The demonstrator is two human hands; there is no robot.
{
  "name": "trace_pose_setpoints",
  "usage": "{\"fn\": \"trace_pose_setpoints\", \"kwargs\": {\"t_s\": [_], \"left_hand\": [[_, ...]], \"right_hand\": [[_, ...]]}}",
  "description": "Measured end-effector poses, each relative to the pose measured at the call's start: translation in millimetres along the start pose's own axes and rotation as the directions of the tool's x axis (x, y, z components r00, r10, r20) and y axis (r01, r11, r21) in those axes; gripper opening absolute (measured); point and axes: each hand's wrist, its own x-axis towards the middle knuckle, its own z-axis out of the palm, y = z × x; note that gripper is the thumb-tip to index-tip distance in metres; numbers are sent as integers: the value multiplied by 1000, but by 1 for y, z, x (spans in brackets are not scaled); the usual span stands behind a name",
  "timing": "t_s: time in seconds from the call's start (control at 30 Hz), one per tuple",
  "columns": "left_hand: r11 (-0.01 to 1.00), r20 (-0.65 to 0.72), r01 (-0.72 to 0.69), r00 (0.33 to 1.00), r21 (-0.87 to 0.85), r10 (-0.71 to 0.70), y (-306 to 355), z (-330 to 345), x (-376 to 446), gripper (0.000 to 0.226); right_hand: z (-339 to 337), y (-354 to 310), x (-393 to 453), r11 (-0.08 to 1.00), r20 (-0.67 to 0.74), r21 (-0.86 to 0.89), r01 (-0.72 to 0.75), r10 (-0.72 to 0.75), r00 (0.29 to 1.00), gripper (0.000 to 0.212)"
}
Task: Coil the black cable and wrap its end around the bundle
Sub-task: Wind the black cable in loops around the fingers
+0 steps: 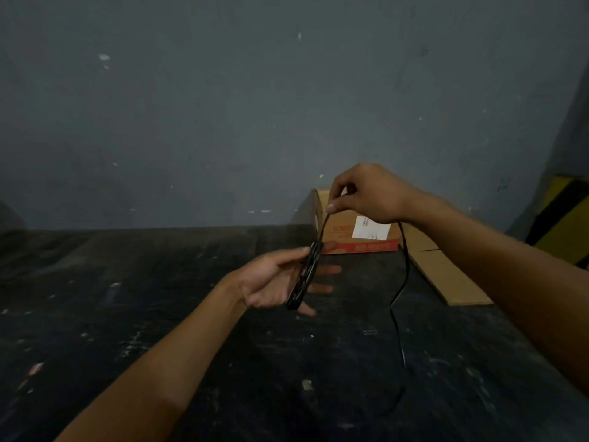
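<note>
A coiled bundle of the black cable (304,277) sits across the fingers of my left hand (274,280), held by the thumb at its top. From the bundle one strand rises to my right hand (366,194), which pinches it between thumb and forefinger above and to the right. Behind my right hand the loose cable tail (402,282) hangs down in a curve toward the dark floor, where its end is hard to make out.
A cardboard box (342,226) with a white label and a red strip stands against the grey wall behind my hands. A flat cardboard sheet (446,272) lies to its right. A yellow and black striped block (564,228) is at the far right. The floor (159,298) is dark and scuffed.
</note>
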Motion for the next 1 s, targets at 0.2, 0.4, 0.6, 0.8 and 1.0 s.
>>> {"fn": "trace_pose_setpoints", "kwargs": {"t_s": [0.2, 0.4, 0.6, 0.8, 1.0], "left_hand": [[998, 138, -51, 989, -45, 57, 6, 12, -8, 50], [984, 210, -161, 962, -75, 173, 18, 22, -11, 52], [960, 225, -259, 934, -102, 276, 39, 24, -18, 51], [957, 143, -283, 946, -71, 290, 50, 21, -15, 49], [950, -4, -302, 953, -83, 303, 53, 3, -7, 49]], "right_hand": [[25, 23, -8, 943, -25, 325, -65, 78, 997, 11], [82, 41, -19, 777, 14, 613, -145, 173, 985, 24], [156, 49, -48, 597, 165, 755, -270, 226, 960, 27], [190, 25, -63, 560, 256, 771, -304, 165, 953, 30], [181, -14, -72, 637, 317, 729, -251, 11, 948, 33]]}}
